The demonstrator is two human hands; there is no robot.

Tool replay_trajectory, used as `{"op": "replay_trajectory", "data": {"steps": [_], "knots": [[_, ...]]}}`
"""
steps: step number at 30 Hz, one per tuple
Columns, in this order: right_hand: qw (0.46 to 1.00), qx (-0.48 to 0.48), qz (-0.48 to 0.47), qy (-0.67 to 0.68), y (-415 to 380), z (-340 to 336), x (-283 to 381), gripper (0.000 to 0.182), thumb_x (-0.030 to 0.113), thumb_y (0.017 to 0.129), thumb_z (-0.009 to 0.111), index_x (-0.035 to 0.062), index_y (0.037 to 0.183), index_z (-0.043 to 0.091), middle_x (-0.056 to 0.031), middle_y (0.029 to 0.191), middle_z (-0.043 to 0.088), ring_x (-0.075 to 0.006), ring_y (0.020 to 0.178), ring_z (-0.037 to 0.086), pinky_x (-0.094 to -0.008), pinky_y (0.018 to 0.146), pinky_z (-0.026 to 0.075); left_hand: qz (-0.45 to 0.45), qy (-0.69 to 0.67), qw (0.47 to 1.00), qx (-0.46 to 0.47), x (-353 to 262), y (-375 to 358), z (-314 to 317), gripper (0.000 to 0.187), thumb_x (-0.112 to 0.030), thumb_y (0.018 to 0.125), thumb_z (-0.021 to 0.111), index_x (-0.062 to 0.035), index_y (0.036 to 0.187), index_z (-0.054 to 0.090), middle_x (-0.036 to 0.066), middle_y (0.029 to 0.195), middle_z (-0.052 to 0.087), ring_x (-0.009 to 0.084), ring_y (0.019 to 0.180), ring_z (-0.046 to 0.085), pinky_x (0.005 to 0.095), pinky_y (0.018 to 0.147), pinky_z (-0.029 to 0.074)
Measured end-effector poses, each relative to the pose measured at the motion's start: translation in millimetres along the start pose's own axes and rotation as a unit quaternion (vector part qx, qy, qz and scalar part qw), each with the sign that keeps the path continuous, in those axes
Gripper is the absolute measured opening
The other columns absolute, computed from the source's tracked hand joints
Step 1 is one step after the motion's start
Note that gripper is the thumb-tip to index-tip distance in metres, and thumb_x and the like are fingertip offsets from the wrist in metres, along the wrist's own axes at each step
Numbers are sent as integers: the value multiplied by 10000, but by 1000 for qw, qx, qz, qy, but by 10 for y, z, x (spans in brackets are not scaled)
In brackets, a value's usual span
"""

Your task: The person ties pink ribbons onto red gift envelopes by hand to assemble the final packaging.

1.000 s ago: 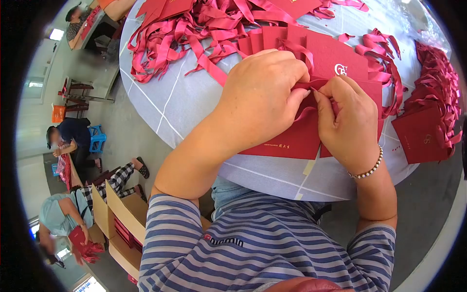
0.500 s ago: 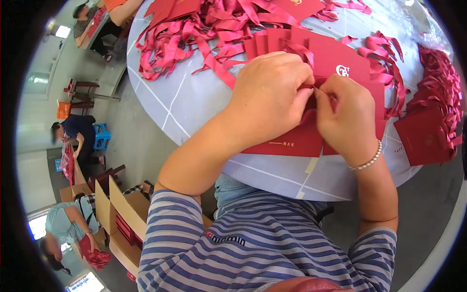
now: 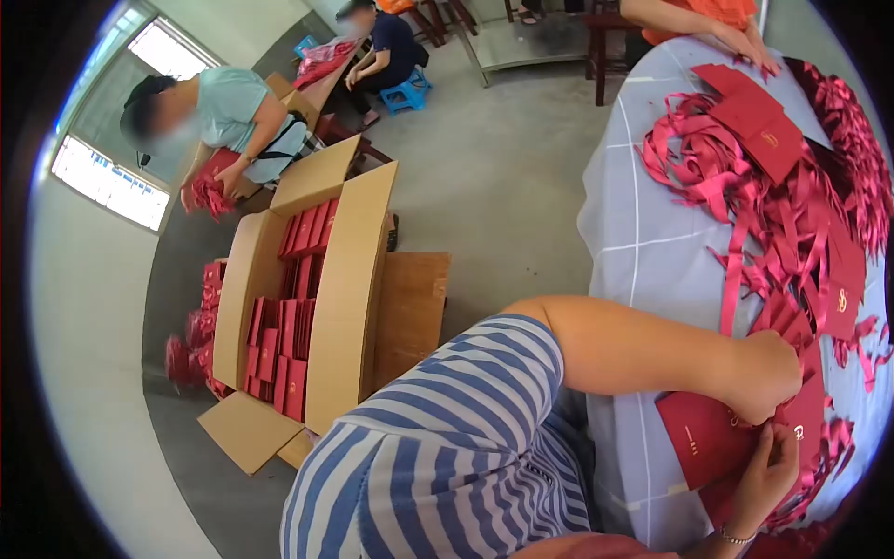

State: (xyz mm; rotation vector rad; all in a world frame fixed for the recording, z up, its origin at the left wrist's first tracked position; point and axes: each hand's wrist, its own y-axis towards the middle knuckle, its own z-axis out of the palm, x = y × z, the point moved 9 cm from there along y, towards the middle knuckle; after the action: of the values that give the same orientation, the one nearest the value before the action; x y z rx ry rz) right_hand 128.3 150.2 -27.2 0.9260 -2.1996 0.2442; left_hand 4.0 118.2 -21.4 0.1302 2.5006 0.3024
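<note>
My left hand (image 3: 769, 377) is closed over a red paper gift bag (image 3: 694, 438) near the table edge, pinching a red ribbon. Just below it, my right hand (image 3: 769, 473), with a beaded bracelet at the wrist, has its thumb and fingers pressed together on the same ribbon. The fingertips of both hands meet, and the exact hold is partly hidden. More red bags (image 3: 843, 289) with gold or white print lie beyond my hands, with loose red ribbons (image 3: 698, 154) heaped further up the table.
Left of me stands an open cardboard box (image 3: 321, 307) packed with red bags. A person in a light teal top (image 3: 233, 107) holds red bags; another sits on a blue stool (image 3: 407, 91). Someone in orange (image 3: 694, 19) is at the table's (image 3: 610, 214) far end.
My view has swung to the left, bringing the cardboard box and co-workers into full sight. My hands now appear at the lower right, still together over the red bag.
</note>
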Motion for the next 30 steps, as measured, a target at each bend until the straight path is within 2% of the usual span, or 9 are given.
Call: {"op": "replay_trajectory", "data": {"steps": [1, 8, 10, 14, 16, 23, 26, 29, 30], "knots": [[1000, -4, -20, -2, 15, 32, 1, 137, 79, 963, 608, -48, 911, 611, -99, 804, 618, -170, 703, 522, -304, 713, 461, -15, 5, 999, 39, 64, 21, 56, 222, -248, 667, 745, -35, 723, 721, 166, 741, 686, 357, 753, 674, 478, 695, 499], [999, 11, -41, -30, 39, 15, 15, 103, 44, 932, 648, -33, 891, 594, -62, 830, 576, -114, 708, 493, -251, 650, 415, -16, 54, 997, 59, 49, -3, 0, 208, -273, 697, 751, -75, 759, 738, 126, 723, 693, 309, 725, 675, 426, 736, 433], [990, -46, -125, -47, 26, -77, 168, 118, 29, 902, 679, -29, 948, 587, -58, 915, 560, -116, 748, 486, -251, 664, 412, 2, 35, 999, 39, 15, 3, -28, 207, -268, 693, 751, -69, 750, 735, 126, 715, 689, 308, 710, 666, 428, 721, 426], [979, -128, -140, -79, -11, -218, 313, 182, 10, 874, 699, -21, 994, 565, -49, 952, 519, -127, 780, 473, -255, 681, 411, 45, 12, 999, 7, -66, 16, -59, 205, -260, 674, 748, -66, 737, 728, 123, 704, 684, 302, 707, 664, 429, 720, 430], [996, -66, -53, -16, 30, -206, 64, 212, 12, 864, 704, -17, 1005, 548, -37, 942, 495, -136, 786, 464, -258, 705, 414, 91, 18, 995, -28, -172, 0, -89, 209, -259, 654, 741, -62, 721, 721, 115, 687, 673, 301, 693, 658, 426, 724, 432], [994, -44, -83, -56, 46, -241, 1, 217, 6, 840, 713, 0, 970, 540, -14, 901, 463, -127, 755, 424, -252, 687, 383, 133, 27, 989, -51, -284, -33, -125, 181, -233, 615, 705, -73, 700, 716, 93, 693, 669, 286, 708, 651, 421, 707, 434], [997, -42, -71, 1, 227, -60, -305, 208, -15, 818, 720, 16, 900, 531, 7, 843, 447, -107, 705, 385, -243, 637, 349, 166, 39, 983, -67, -92, -5, 34, 174, -224, 587, 693, -81, 685, 711, 82, 694, 670, 279, 721, 651, 416, 697, 434], [999, 0, -28, 25, 240, -120, -448, 219, -45, 795, 717, 26, 837, 514, 26, 774, 426, -81, 665, 363, -231, 607, 320, 195, 42, 978, -59, -186, -31, 30, 182, -233, 572, 695, -81, 672, 704, 75, 685, 666, 279, 711, 650, 411, 699, 435], [996, 42, 27, 70, 238, -111, -515, 226, -61, 782, 713, 29, 805, 507, 31, 754, 418, -68, 655, 359, -227, 597, 311, 202, 39, 978, -40, -238, -44, 9, 183, -234, 570, 696, -80, 669, 701, 73, 683, 666, 277, 707, 651, 407, 699, 436]]}}
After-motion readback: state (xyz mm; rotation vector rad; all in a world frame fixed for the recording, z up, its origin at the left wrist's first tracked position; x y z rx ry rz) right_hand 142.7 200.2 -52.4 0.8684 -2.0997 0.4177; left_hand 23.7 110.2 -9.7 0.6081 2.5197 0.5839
